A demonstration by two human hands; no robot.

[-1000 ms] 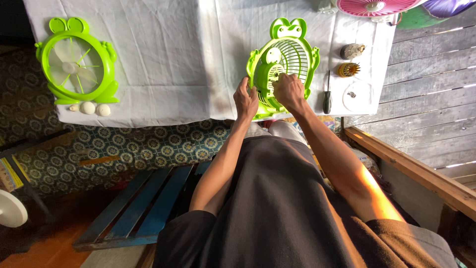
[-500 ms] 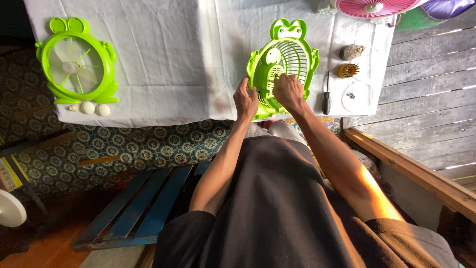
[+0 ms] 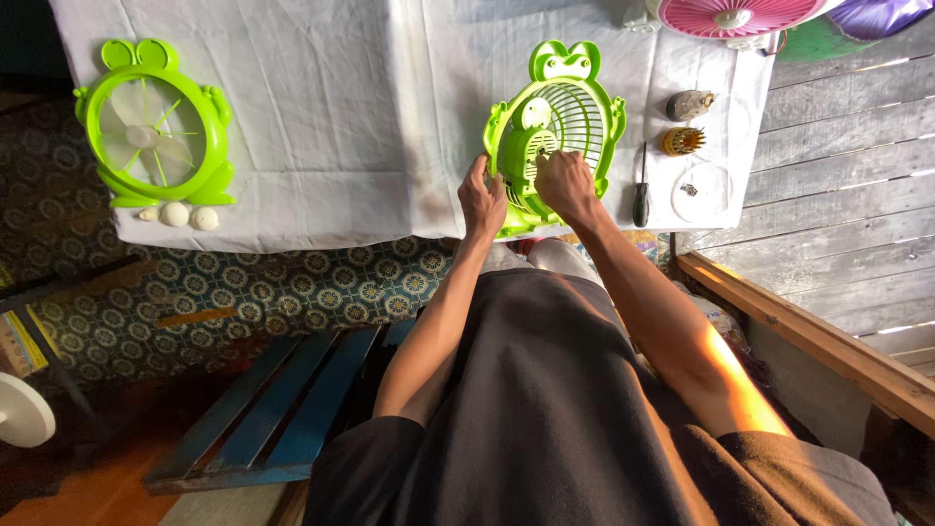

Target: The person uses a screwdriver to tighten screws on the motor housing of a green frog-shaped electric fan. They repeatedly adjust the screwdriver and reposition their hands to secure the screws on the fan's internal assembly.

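Two hands are on the same thing, a green frog-shaped fan grille [image 3: 575, 107] that lies flat on the white cloth [image 3: 341, 107] of the bench, at the edge nearest to the person. The left hand [image 3: 481, 202] is closed around the lower left rim of the grille, with the thumb on top and the fingers curled under the edge. The right hand [image 3: 565, 183] rests on the lower middle of the grille, with the fingers bent down onto the plastic ribs; it presses or pinches there, but whether it really holds a part I cannot tell, because the fingertips are hidden.

Just beside the right hand, on the cloth, lies a screwdriver [image 3: 641, 190] with a dark handle. Near it, further right, are a round clear disc [image 3: 699, 190], a small yellow and black round part [image 3: 683, 141] and a grey motor-like part [image 3: 690, 104]. At the top edge a pink fan [image 3: 735, 15] shows partly.

Well apart, at the left end of the bench, lies a second green frog-shaped fan [image 3: 154, 127] with clear blades, and three small pale round pieces [image 3: 177, 214] sit just below it. Under the bench there is a patterned floor covering [image 3: 224, 302] and blue wooden slats [image 3: 282, 409].
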